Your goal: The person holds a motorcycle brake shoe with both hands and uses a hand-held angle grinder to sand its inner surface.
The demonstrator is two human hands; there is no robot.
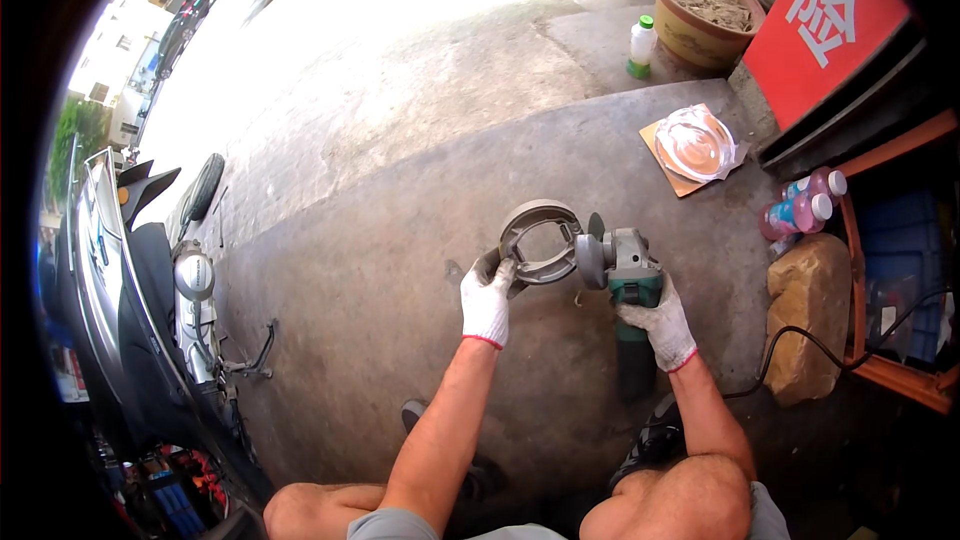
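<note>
Fingers of gloved L hand [486, 302] grip metal ring [511, 236], thumb on near face; other fingertips mostly hidden behind it. Ring lies just L of grinder [634, 280], above & slightly R of those fingers. Grey disc [590, 262] on grinder's L side, next to ring; contact can't be told. Dk oval [596, 227] at grinder's upper L, hard to ID. Gloved R hand [662, 322] closed round grinder body, fingers partly hidden; lower end lost in shadow. Tan rock [800, 370] R of grinder, crossed by blk cord [790, 328].

- White knitted left glove [484, 304] with red cuff edge [483, 342]
- White knitted right glove [664, 326], likewise red-edged
- Pale grey cloth garment [395, 524]
- Dark right shoe [648, 443] with grey markings
</note>
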